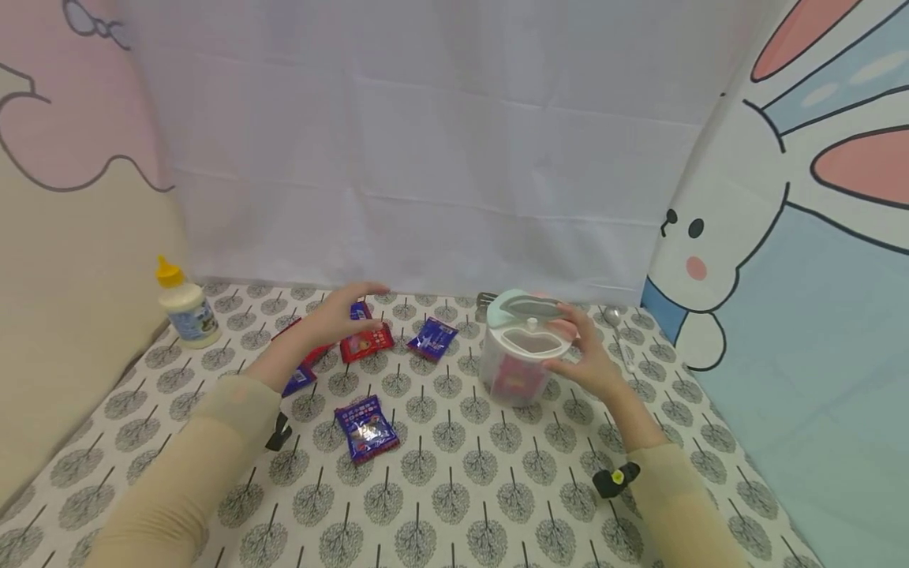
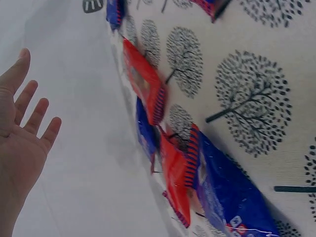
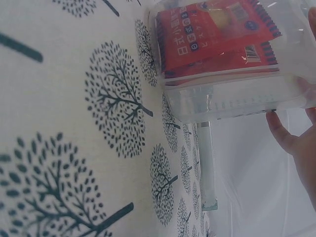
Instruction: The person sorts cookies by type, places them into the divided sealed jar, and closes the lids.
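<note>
My left hand (image 1: 330,319) is raised over the packets, its fingers spread and nothing in them; the left wrist view also shows the bare palm. Below and around it lie red and blue snack packets, including a red packet (image 1: 367,342) and a blue packet (image 1: 298,380). A clear lidded storage jar (image 1: 514,379) stands upright to the right, with a pale green and white lid. Red packets (image 3: 212,29) show through its wall. My right hand (image 1: 591,359) grips the jar's upper right side, thumb at the front and fingers at the lid.
Separate from the pile lie a blue packet (image 1: 432,339) near the jar and another blue packet (image 1: 366,430) closer to me. A glue bottle (image 1: 190,312) with a yellow cap stands far left. A spoon (image 1: 619,335) and a slotted utensil (image 1: 486,303) lie by the jar.
</note>
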{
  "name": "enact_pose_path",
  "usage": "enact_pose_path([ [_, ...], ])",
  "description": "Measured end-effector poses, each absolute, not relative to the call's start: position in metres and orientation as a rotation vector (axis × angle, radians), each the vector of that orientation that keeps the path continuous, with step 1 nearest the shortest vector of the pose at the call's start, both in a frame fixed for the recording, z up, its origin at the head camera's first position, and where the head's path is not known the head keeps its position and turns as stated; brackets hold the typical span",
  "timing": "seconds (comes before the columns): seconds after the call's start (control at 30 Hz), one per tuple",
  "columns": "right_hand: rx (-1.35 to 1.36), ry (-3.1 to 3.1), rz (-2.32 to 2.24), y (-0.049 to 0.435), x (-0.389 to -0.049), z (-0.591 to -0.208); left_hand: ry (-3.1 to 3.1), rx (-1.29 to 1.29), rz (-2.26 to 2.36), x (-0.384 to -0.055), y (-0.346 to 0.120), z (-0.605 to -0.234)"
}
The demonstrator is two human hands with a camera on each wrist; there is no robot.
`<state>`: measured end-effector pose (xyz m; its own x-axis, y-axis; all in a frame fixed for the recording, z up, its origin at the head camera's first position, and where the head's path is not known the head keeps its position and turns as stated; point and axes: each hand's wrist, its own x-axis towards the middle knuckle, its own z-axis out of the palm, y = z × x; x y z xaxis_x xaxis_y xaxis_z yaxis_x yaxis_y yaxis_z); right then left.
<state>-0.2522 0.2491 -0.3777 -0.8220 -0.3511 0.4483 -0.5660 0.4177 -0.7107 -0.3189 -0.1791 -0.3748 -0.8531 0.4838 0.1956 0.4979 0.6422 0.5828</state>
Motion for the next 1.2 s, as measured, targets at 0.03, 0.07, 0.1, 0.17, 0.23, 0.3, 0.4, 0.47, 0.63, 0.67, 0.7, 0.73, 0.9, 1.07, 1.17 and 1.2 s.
enact_pose_path([
  [0.03,0.803,-2.445,1.366,0.249,-0.252,-0.378,-2.839,-0.818,-1.009,-0.321,-0.182,-0.380],
  [0.07,0.801,-2.447,1.369,0.249,-0.252,-0.378,-2.854,-0.798,-1.014,-0.323,-0.185,-0.386],
  [0.1,0.796,-2.450,1.365,0.249,-0.252,-0.378,-2.864,-0.791,-1.030,-0.325,-0.188,-0.392],
  [0.17,0.785,-2.454,1.368,0.248,-0.251,-0.378,-2.894,-0.764,-1.054,-0.329,-0.190,-0.403],
  [0.23,0.785,-2.455,1.365,0.248,-0.251,-0.378,-2.920,-0.758,-1.080,-0.333,-0.191,-0.414],
  [0.3,0.790,-2.456,1.356,0.248,-0.251,-0.378,-2.947,-0.765,-1.081,-0.335,-0.192,-0.423],
  [0.4,0.812,-2.439,1.362,0.247,-0.250,-0.379,-2.996,-0.770,-1.030,-0.338,-0.192,-0.434],
  [0.47,0.824,-2.431,1.363,0.247,-0.251,-0.380,-3.036,-0.765,-0.975,-0.339,-0.193,-0.439],
  [0.63,0.822,-2.434,1.358,0.246,-0.251,-0.381,-3.093,-0.722,-0.913,-0.341,-0.194,-0.444],
  [0.67,0.819,-2.437,1.357,0.246,-0.251,-0.380,-3.098,-0.708,-0.919,-0.342,-0.193,-0.444],
  [0.7,0.816,-2.438,1.359,0.246,-0.251,-0.380,-3.104,-0.699,-0.906,-0.342,-0.193,-0.444],
  [0.73,0.816,-2.438,1.362,0.246,-0.252,-0.380,-3.110,-0.686,-0.894,-0.342,-0.192,-0.443],
  [0.9,0.824,-2.435,1.353,0.246,-0.251,-0.379,-3.121,-0.654,-0.861,-0.343,-0.188,-0.440],
  [1.07,0.826,-2.434,1.350,0.248,-0.253,-0.378,-3.122,-0.669,-1.000,-0.341,-0.182,-0.431],
  [1.17,0.821,-2.439,1.349,0.249,-0.253,-0.378,-3.110,-0.689,-1.030,-0.340,-0.179,-0.426],
  [1.2,0.819,-2.442,1.347,0.249,-0.253,-0.377,-3.097,-0.701,-1.014,-0.340,-0.178,-0.425],
])
